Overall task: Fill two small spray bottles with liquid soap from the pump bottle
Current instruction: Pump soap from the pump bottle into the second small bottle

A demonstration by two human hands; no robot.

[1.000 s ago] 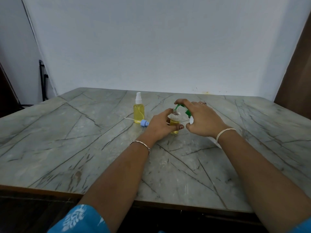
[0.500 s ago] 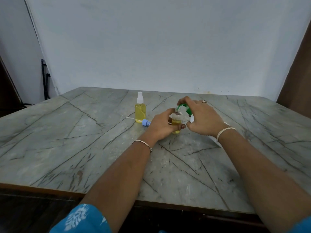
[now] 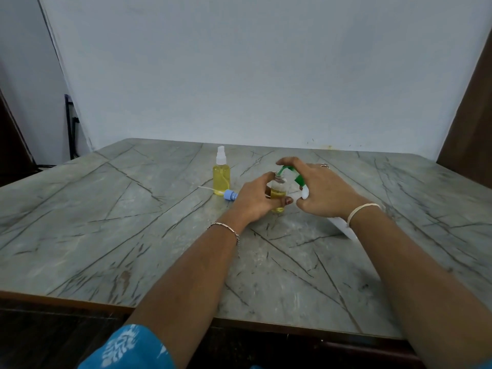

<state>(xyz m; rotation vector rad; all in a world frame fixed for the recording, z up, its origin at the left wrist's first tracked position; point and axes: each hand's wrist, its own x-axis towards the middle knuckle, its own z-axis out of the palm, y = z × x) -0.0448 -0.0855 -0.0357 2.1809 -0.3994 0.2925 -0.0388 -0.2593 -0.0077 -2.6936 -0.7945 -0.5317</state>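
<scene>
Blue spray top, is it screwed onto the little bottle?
No, the blue spray top lies on the table, and the little bottle in the left hand stands open.

A grey-green, dark-veined stone-look table (image 3: 133, 235) has a brown near edge. Toward its far middle a capped spray bottle (image 3: 221, 177) stands upright, full of yellow liquid. Touching its base on the near right, a blue spray head (image 3: 230, 195) lies on its side, thin tube pointing left. Further right stands an open small bottle (image 3: 278, 191), partly filled. Right again, a white pump bottle (image 3: 343, 227) leans, its base apparently on the tabletop.
</scene>
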